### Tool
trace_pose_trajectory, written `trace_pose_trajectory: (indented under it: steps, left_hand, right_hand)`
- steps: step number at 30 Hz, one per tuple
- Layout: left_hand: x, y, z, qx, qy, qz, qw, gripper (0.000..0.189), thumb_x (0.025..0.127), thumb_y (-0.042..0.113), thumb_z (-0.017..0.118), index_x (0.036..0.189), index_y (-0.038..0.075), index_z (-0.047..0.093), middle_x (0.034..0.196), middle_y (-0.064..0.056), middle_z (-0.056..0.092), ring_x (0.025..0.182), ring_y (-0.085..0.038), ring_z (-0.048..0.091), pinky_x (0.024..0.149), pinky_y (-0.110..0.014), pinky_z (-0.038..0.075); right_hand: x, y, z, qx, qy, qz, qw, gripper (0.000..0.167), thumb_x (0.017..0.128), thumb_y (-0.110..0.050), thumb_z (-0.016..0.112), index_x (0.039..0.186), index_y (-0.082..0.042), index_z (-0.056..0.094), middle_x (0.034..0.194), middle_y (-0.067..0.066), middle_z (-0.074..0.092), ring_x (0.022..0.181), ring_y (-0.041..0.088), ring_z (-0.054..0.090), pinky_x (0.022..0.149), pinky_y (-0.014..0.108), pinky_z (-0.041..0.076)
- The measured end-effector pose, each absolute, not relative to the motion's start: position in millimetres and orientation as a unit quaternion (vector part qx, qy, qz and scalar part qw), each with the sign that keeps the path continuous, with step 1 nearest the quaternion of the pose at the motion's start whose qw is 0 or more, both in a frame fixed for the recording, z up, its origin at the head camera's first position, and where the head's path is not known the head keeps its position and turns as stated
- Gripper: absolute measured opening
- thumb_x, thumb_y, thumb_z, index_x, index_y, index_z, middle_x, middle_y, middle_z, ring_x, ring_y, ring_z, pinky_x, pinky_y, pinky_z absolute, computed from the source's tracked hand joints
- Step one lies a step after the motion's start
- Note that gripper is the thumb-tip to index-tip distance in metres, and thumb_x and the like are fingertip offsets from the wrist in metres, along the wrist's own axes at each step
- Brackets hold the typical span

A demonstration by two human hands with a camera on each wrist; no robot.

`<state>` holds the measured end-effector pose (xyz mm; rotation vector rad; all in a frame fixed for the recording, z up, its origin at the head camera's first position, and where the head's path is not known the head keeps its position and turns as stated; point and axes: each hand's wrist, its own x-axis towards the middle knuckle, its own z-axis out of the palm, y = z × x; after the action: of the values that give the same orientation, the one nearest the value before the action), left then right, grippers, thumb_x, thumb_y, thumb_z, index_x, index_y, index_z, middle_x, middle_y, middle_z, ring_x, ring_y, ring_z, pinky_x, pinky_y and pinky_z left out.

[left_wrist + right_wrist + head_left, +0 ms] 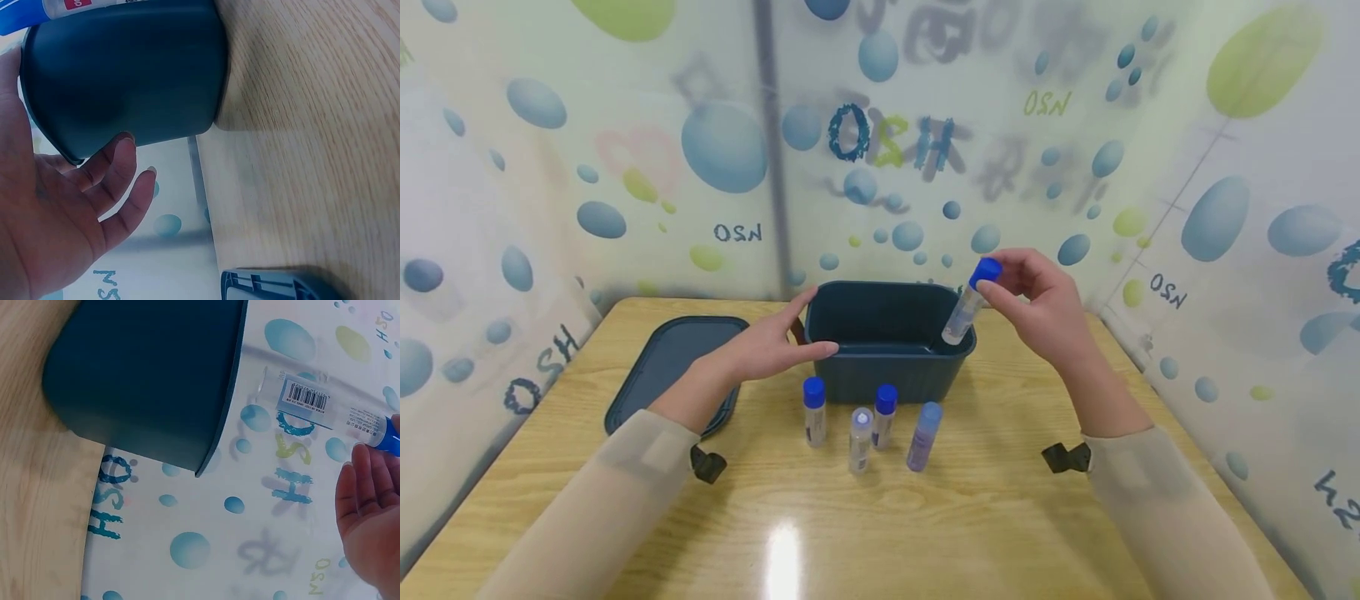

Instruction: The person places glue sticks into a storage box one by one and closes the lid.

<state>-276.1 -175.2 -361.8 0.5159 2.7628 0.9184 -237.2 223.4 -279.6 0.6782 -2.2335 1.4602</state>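
Observation:
My right hand (1037, 304) pinches a clear glue stick (966, 308) by its blue cap. Tilted, the stick overlaps the right end of a dark blue bin (887, 379) in the head view; the right wrist view shows its barcode label and its lower end above the rim. At the bin's left end, my left hand (775, 342) grips the rim, thumb at the front and fingers round the side. Before the bin stand two blue-capped glue sticks (815, 412) (884, 417), a pale-capped one (861, 442) and a light-blue-capped purple one (923, 437).
A dark flat lid (662, 358) lies on the wooden table (850, 533) to the left, partly behind my left forearm. Patterned curtain-like walls (880, 167) close off the back and both sides. Small black devices (1066, 457) sit at my cuffs.

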Motion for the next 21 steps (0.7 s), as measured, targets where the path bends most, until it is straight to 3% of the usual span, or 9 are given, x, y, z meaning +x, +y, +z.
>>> trace_pose_trajectory:
  steps: [5,11,21]
  left_hand:
    - [-276,-175,-362,0.177,0.927,0.319,0.089,0.116,0.096,0.079,0.067,0.179,0.032,0.001,0.123,-0.011,0.07,0.093,-0.022,0.068,0.08,-0.04,0.055]
    - [-275,-175,-364,0.18,0.925,0.323,0.088,0.116,0.096,0.078,0.067,0.179,0.031,0.001,0.12,-0.011,0.07,0.09,-0.021,0.068,0.078,-0.039,0.055]
    - [-277,-176,-366,0.18,0.927,0.319,0.086,0.115,0.097,0.079,0.066,0.179,0.034,-0.001,0.121,-0.011,0.07,0.089,-0.021,0.068,0.077,-0.039,0.054]
  right_hand:
    - [-252,216,-284,0.225,-0.804,0.518,0.186,0.033,0.105,-0.014,0.076,0.135,-0.001,0.069,0.105,-0.011,0.072,0.093,0.013,0.069,0.081,0.018,0.057]
    - [-269,205,-291,0.216,-0.824,0.502,0.15,0.035,0.107,-0.021,0.075,0.138,-0.006,0.07,0.108,0.002,0.071,0.094,0.021,0.069,0.079,0.021,0.057]
    - [-299,186,-304,0.204,-0.857,0.466,0.083,0.039,0.107,-0.027,0.074,0.141,-0.01,0.069,0.123,0.013,0.075,0.105,0.021,0.069,0.092,0.031,0.057]
